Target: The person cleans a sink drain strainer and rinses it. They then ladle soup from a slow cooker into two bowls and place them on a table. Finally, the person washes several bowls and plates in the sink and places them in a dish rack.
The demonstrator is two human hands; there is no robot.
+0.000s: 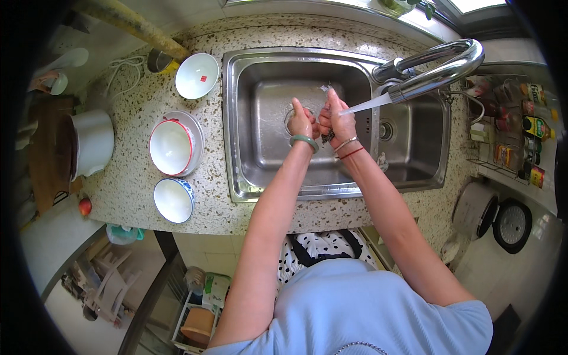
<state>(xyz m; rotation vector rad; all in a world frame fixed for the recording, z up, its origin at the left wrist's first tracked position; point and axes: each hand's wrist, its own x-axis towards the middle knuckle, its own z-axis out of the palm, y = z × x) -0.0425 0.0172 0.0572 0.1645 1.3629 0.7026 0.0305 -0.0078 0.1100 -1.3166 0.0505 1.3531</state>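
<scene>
Both my hands are over the large basin of the steel sink (244,177), close together. My left hand (303,123), with a green bangle on the wrist, has its fingers curled in and its thumb raised; what they hold, if anything, is hidden. My right hand (342,121) is under the water stream (364,106) from the chrome faucet (426,83), its fingers closed. A small dark, patterned thing (327,137) shows beneath the right hand's fingers, too little of it to name. A whitish scrap or splash shows just above the thumb.
Left of the sink stand a white bowl (197,76), a red-rimmed bowl (171,147) on a plate, and a blue-patterned bowl (174,200). A pot (93,143) sits farther left. At the right are a rack of bottles (532,127) and a cooker with a dark lid (512,225).
</scene>
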